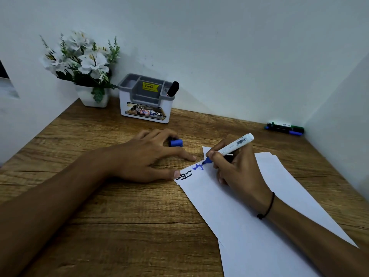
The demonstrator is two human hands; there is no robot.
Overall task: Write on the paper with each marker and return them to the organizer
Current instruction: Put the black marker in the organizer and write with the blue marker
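Observation:
My right hand (238,168) grips a white-barrelled blue marker (233,146), and its tip touches the white paper (259,226) beside a blue scribble. A black scribble lies at the paper's near-left corner. My left hand (147,154) rests on the wooden table; its thumb presses that paper corner, its index finger lies straight, and its curled far fingers hold the blue cap (176,142). The grey and white organizer (145,108) stands at the back against the wall, with a black-capped marker (172,89) upright in its right slot.
A white pot of artificial white flowers (81,62) stands left of the organizer. Several more markers (285,128) lie at the back right corner against the wall. White walls close the table (99,216) on the left, back and right.

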